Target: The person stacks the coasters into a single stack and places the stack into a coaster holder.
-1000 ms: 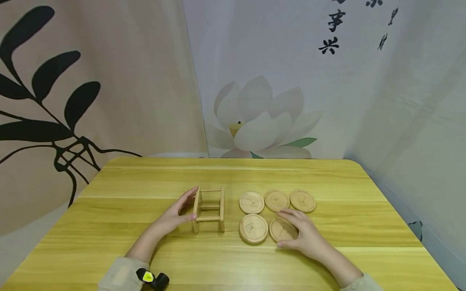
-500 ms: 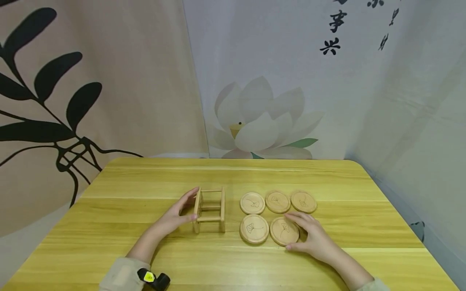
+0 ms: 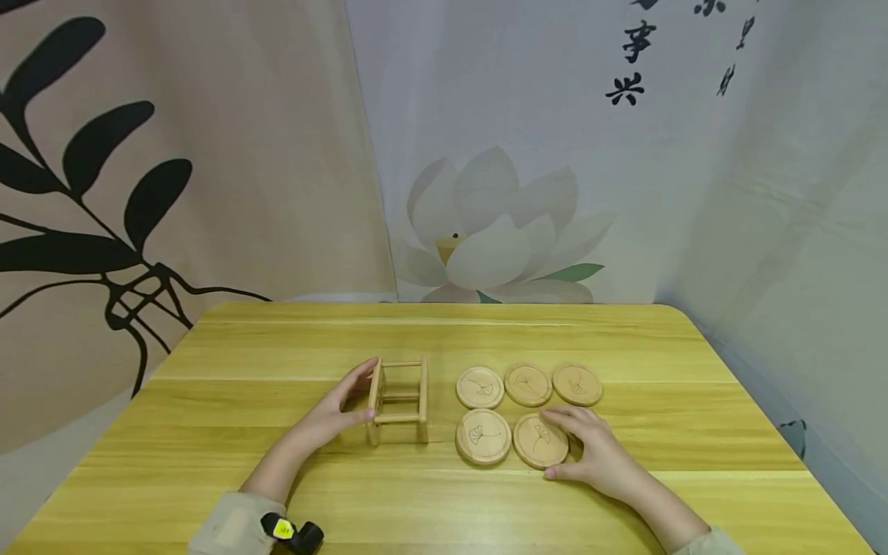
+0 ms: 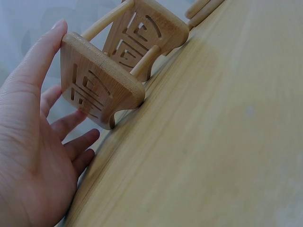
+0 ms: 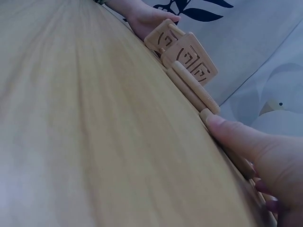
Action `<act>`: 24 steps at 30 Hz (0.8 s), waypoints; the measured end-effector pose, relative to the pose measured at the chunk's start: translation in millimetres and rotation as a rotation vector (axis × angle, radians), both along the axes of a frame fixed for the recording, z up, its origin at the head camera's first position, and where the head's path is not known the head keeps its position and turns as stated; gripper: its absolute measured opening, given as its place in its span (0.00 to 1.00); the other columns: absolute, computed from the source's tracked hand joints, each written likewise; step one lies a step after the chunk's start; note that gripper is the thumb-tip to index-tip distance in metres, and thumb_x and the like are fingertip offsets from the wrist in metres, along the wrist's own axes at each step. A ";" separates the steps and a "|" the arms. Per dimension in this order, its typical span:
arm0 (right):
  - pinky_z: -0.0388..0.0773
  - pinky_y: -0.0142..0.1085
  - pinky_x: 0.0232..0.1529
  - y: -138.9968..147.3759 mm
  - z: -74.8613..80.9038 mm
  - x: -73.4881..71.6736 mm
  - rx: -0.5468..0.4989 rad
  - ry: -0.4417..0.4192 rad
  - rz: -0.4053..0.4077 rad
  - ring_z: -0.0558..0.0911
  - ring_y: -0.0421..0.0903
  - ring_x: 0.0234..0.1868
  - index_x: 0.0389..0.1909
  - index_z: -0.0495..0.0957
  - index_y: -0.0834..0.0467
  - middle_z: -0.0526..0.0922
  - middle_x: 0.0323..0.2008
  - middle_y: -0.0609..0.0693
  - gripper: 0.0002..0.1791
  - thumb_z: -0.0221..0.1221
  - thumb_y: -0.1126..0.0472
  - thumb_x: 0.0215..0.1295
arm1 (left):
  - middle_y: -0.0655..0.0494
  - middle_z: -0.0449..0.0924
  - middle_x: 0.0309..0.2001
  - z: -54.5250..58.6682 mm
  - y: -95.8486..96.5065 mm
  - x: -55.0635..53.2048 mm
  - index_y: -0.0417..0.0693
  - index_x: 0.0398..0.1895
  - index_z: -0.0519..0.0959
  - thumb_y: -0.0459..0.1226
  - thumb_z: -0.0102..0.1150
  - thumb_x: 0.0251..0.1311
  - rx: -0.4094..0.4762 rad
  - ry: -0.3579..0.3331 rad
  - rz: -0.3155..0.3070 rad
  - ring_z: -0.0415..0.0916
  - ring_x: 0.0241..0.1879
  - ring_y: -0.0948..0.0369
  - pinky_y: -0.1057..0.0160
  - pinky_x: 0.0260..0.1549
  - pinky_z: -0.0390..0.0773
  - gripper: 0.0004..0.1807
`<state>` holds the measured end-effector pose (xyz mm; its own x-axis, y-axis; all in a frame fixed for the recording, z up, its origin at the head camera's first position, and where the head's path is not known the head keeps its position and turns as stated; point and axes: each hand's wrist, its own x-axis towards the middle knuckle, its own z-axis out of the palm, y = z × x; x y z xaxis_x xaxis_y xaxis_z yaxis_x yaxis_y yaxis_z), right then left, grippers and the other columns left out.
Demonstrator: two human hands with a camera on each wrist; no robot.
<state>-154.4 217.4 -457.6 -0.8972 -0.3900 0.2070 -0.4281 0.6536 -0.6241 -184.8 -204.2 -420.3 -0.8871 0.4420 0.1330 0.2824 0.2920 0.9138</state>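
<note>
A small wooden coaster rack (image 3: 402, 418) with fretwork side panels and round rods stands left of the table's middle. My left hand (image 3: 329, 416) holds its left panel, thumb at the near corner and a fingertip at the far one. In the left wrist view the thumb touches the corner of the panel (image 4: 94, 82), the other fingers spread beyond it. My right hand (image 3: 593, 451) holds the right side of a round wooden coaster (image 3: 539, 443) with a ginkgo leaf drawing, lying on the table. Its thumb (image 5: 232, 132) presses the rim in the right wrist view.
More round coasters lie in two rows on the wooden table (image 3: 388, 501): a near-left coaster (image 3: 483, 436), then a back row of a left coaster (image 3: 479, 387), a middle coaster (image 3: 529, 385) and a right coaster (image 3: 577, 384). A printed curtain (image 3: 277, 154) hangs behind.
My right hand has drawn back a little to the right, uncovering more of the near-right coaster's leaf drawing. My left hand and the rack have stayed in place.
</note>
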 end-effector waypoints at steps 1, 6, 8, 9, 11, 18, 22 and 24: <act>0.56 0.57 0.54 0.0 -0.2 -0.2 0.000 0.003 0.002 0.61 0.51 0.58 0.59 0.69 0.51 0.68 0.58 0.47 0.48 0.69 0.38 0.31 | 0.41 0.54 0.63 -0.2 -0.2 -0.2 0.50 0.70 0.46 0.30 0.54 0.58 0.000 -0.001 -0.001 0.54 0.59 0.43 0.36 0.53 0.52 0.39; 0.57 0.56 0.54 -0.3 -0.3 -1.1 0.003 0.021 0.013 0.62 0.50 0.58 0.58 0.70 0.52 0.68 0.57 0.48 0.47 0.69 0.38 0.31 | 0.42 0.54 0.63 -8.5 -3.2 -4.5 0.53 0.70 0.47 0.31 0.55 0.58 0.010 0.016 -0.008 0.53 0.59 0.43 0.35 0.52 0.51 0.40; 0.57 0.56 0.54 -0.2 -0.5 -1.2 0.002 0.023 0.017 0.62 0.49 0.57 0.58 0.71 0.51 0.69 0.57 0.47 0.46 0.69 0.38 0.32 | 0.44 0.55 0.63 -15.5 -5.1 -7.9 0.56 0.70 0.47 0.32 0.55 0.58 0.008 0.023 -0.006 0.54 0.59 0.45 0.36 0.52 0.51 0.40; 0.58 0.55 0.53 -0.1 -0.6 -1.3 0.001 0.023 0.019 0.62 0.49 0.57 0.58 0.71 0.51 0.69 0.56 0.46 0.45 0.68 0.38 0.32 | 0.46 0.55 0.63 -19.0 -6.2 -9.9 0.58 0.70 0.47 0.32 0.55 0.58 0.005 0.027 -0.006 0.54 0.59 0.45 0.36 0.52 0.52 0.40; 0.58 0.55 0.53 0.0 -0.7 -1.2 -0.003 0.022 0.020 0.62 0.49 0.57 0.57 0.71 0.51 0.69 0.56 0.45 0.45 0.69 0.39 0.33 | 0.49 0.55 0.63 -26.0 -8.3 -13.0 0.62 0.70 0.48 0.33 0.55 0.58 0.000 0.028 -0.002 0.54 0.59 0.47 0.37 0.53 0.52 0.40; 0.59 0.54 0.53 0.2 -1.8 -1.5 -0.004 0.016 0.017 0.62 0.48 0.57 0.57 0.71 0.50 0.69 0.55 0.43 0.44 0.68 0.39 0.33 | 0.51 0.57 0.63 -30.9 -10.1 -15.7 0.63 0.69 0.48 0.36 0.57 0.58 -0.002 0.043 0.002 0.56 0.59 0.48 0.38 0.53 0.53 0.40; 0.60 0.54 0.53 0.4 -2.0 -2.1 -0.005 0.028 0.019 0.63 0.48 0.57 0.57 0.72 0.51 0.69 0.55 0.43 0.44 0.68 0.39 0.33 | 0.51 0.55 0.64 -30.8 -10.0 -15.5 0.63 0.69 0.48 0.36 0.56 0.58 0.004 0.034 -0.003 0.55 0.59 0.48 0.37 0.53 0.52 0.40; 0.60 0.54 0.53 0.6 -2.1 -2.2 -0.007 0.034 0.020 0.63 0.48 0.56 0.57 0.72 0.51 0.69 0.55 0.43 0.44 0.68 0.38 0.33 | 0.51 0.54 0.64 -30.6 -9.9 -15.2 0.63 0.69 0.48 0.35 0.56 0.58 0.009 0.031 -0.005 0.54 0.59 0.47 0.37 0.53 0.51 0.39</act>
